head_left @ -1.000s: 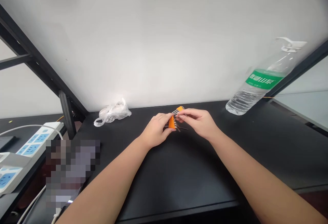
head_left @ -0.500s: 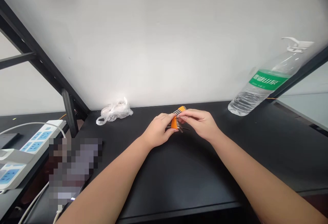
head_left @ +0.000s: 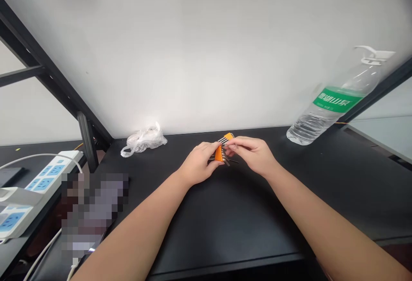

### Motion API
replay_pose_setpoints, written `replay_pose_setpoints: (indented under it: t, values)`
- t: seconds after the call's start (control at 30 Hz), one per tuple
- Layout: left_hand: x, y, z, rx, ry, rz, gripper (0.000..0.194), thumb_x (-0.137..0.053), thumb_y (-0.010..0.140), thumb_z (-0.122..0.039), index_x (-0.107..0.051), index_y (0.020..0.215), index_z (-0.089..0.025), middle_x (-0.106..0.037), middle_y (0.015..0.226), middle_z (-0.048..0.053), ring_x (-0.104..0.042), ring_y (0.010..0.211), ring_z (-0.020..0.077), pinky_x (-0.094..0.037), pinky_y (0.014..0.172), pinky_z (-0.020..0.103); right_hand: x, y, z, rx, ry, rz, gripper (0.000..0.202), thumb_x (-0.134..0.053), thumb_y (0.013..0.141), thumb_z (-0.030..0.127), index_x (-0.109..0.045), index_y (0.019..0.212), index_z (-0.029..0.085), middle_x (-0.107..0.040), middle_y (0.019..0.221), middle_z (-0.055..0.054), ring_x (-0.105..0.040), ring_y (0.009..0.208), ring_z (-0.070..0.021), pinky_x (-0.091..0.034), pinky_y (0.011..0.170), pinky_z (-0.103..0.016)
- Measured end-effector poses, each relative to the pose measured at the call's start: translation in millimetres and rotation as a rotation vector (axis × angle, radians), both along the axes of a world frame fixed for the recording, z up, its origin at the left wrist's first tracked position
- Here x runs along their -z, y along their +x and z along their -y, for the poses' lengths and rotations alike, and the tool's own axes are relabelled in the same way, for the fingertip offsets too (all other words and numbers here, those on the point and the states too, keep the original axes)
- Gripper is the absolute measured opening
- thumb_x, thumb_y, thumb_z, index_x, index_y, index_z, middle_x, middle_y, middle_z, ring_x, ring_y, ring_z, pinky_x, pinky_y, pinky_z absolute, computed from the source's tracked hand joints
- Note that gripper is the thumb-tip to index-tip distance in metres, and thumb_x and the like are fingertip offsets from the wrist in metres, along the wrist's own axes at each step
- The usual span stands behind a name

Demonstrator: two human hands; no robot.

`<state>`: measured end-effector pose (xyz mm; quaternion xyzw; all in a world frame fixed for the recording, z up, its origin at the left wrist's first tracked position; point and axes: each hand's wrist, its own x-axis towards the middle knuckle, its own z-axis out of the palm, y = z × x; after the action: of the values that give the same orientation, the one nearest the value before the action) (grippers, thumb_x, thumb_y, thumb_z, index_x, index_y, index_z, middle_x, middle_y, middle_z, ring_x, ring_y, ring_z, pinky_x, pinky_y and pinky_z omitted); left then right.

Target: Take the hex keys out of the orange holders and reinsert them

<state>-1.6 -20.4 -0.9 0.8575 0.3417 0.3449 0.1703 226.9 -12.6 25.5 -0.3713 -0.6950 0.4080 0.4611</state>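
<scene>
An orange hex key holder [head_left: 219, 154] is gripped by my left hand [head_left: 200, 163], its thumb along the near edge and its fingers over the top. Short bent ends of several metal hex keys [head_left: 226, 159] stick out of the holder's right side. My right hand [head_left: 255, 154] is closed in a pinch at the upper end of that row, on a hex key mostly covered by the fingertips. Just behind both hands lies a second, yellow-orange holder [head_left: 229, 136] with several metal rods in it. One thin dark rod [head_left: 234, 161] reaches out to the right below the orange holder.
A crumpled clear plastic bag [head_left: 146, 138] lies by the wall on the black table [head_left: 231, 225]. At the right stands a large water bottle [head_left: 325, 105] with a green label. To the left are a white power strip [head_left: 48, 171], cables and a blurred-out flat object [head_left: 103, 208].
My right hand has shifted very slightly to the right, its fingertips drawing a little away from the orange holder. My left hand and the holder stay in place.
</scene>
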Motion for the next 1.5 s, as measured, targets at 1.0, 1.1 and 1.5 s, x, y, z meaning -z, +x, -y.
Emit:
replay_pose_setpoints:
  t: [1.0,1.1,1.5]
  values:
    - [-1.9,-0.5,0.9,-0.003,0.03,0.031,0.046,-0.061,0.098,-0.033,-0.049,0.141,-0.025,-0.066,0.129,0.01,-0.061,0.121,0.0272,-0.051,0.107,0.049,7.9,-0.8,-0.7,-0.275,-0.286,-0.12,0.038,-0.06,0.1,0.049,-0.074,0.125,0.025,-0.071,0.119,-0.01,-0.071,0.097,-0.0254,-0.06,0.089,-0.047]
    - [-0.6,-0.5,0.5,-0.032,0.067,0.009,0.049,-0.062,0.097,-0.032,-0.048,0.144,-0.026,-0.064,0.135,0.01,-0.057,0.127,0.0293,-0.047,0.11,0.051,9.9,-1.2,-3.2,-0.284,-0.428,-0.264,0.031,-0.071,0.093,0.047,-0.074,0.116,0.026,-0.073,0.11,-0.008,-0.071,0.099,-0.025,-0.058,0.09,-0.047]
    - [4.8,0.1,-0.6,-0.092,0.058,-0.056,0.051,-0.066,0.095,-0.033,-0.05,0.143,-0.026,-0.061,0.142,0.009,-0.044,0.143,0.0318,-0.039,0.115,0.055,12.9,3.3,-7.5,-0.19,-0.365,-0.206,0.024,-0.078,0.087,0.043,-0.08,0.094,0.02,-0.075,0.098,-0.009,-0.071,0.089,-0.0254,-0.059,0.086,-0.047]
